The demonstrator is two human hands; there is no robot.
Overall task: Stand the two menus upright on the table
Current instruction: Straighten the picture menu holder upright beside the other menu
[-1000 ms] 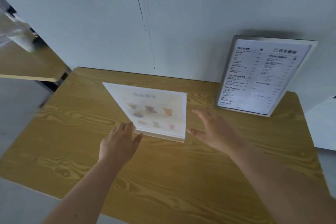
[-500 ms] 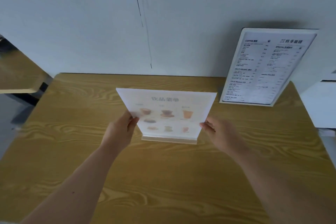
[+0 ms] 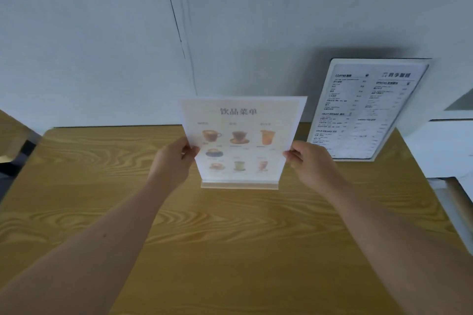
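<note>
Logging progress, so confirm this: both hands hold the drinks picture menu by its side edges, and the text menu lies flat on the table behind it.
Not quite. The head view shows the text menu standing upright against the wall, not flat. The rest holds: left hand and right hand grip the drinks picture menu by its side edges.

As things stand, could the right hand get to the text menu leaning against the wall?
Probably yes: the right hand grips the drinks menu, but bare table separates it from the text menu.
</note>
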